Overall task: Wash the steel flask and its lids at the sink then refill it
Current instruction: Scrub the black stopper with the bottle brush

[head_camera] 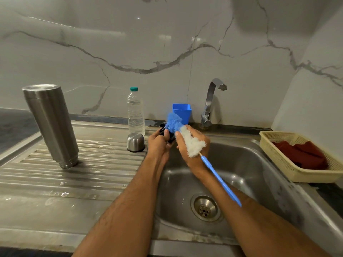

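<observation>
The steel flask (pixel 51 125) stands upside down on the ribbed drainboard at the left. Its steel cup lid (pixel 135 142) sits mouth down near the basin's left rim. Over the basin's back left corner my left hand (pixel 159 143) grips a small black inner lid (pixel 168 134). My right hand (pixel 193 147) holds a bottle brush (pixel 187 140) by its bristle part; the blue and white bristles press against the black lid, and the blue handle runs down to the right over my forearm.
A plastic water bottle (pixel 136 112) with a teal cap and a blue plastic cup (pixel 181 111) stand at the back. The tap (pixel 210 102) is not running over the sink (pixel 259 164). A cream basket (pixel 278 143) with a red cloth sits at the right.
</observation>
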